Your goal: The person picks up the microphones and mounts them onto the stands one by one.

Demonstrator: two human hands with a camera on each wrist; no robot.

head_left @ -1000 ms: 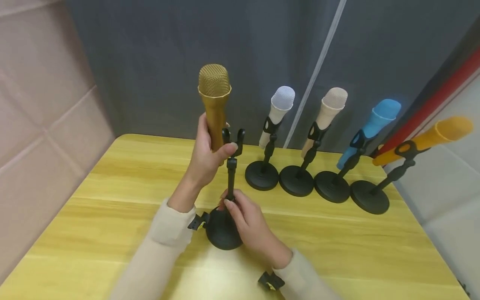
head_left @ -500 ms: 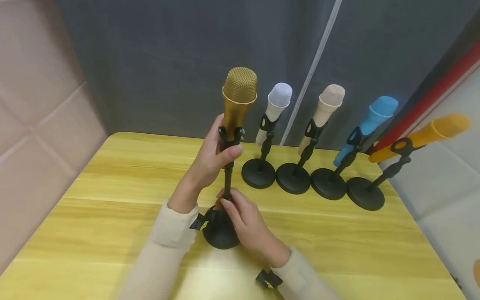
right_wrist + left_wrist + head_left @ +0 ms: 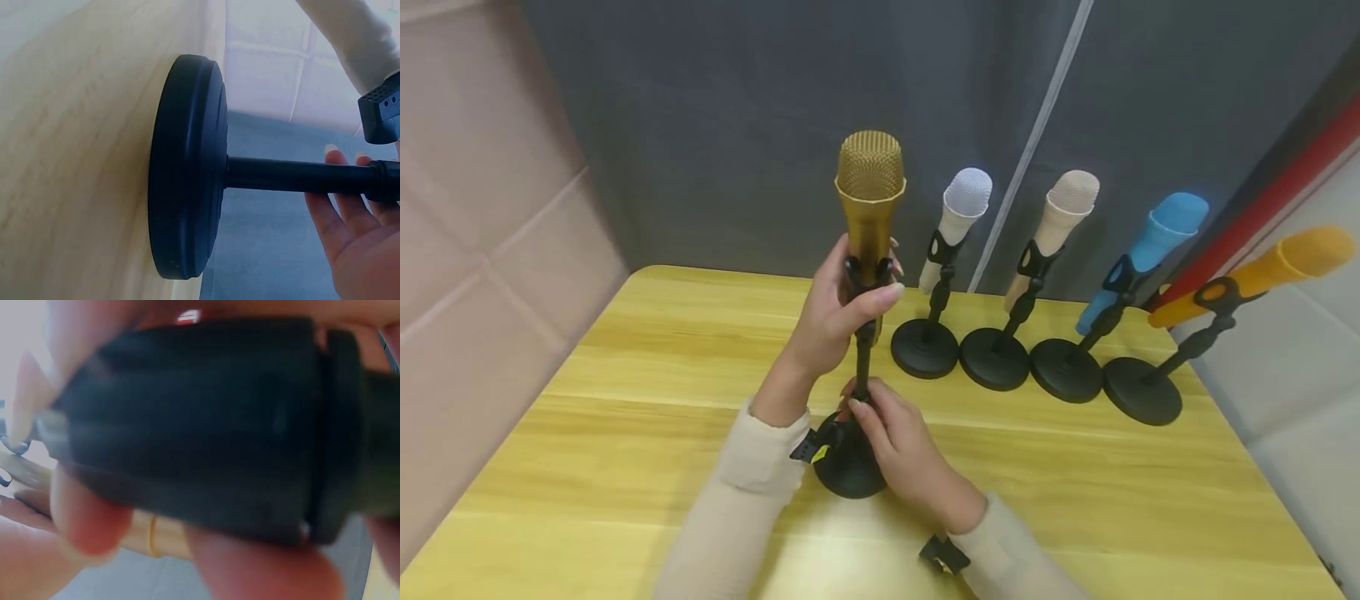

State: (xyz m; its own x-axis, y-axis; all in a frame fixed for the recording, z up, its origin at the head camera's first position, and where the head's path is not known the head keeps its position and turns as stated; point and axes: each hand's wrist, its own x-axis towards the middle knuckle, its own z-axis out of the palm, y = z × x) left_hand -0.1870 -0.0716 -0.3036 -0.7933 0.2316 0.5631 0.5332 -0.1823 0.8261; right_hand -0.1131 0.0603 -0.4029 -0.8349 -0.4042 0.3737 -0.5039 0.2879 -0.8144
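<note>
A gold microphone (image 3: 871,171) stands nearly upright at the centre of the head view. My left hand (image 3: 831,325) grips its lower handle together with the forked clip (image 3: 854,275) of a black desk stand, thumb across the front. The handle sits between the clip's prongs; how deep is hidden by the fingers. In the left wrist view a dark, blurred, tapering part (image 3: 194,431) fills the middle, with fingers around it. My right hand (image 3: 913,458) pinches the lower pole (image 3: 862,371), just above the round base (image 3: 187,169), which rests on the table in the right wrist view.
To the right stand several black stands holding microphones: white (image 3: 967,196), beige (image 3: 1071,196), blue (image 3: 1176,217) and orange (image 3: 1307,254). Their bases sit close together along the back of the yellow wooden table (image 3: 662,383). A dark grey panel (image 3: 737,125) rises behind.
My left hand has carried the gold microphone rightward from beside the stand to its clip, then slightly lower. The right hand has kept its hold on the pole.
</note>
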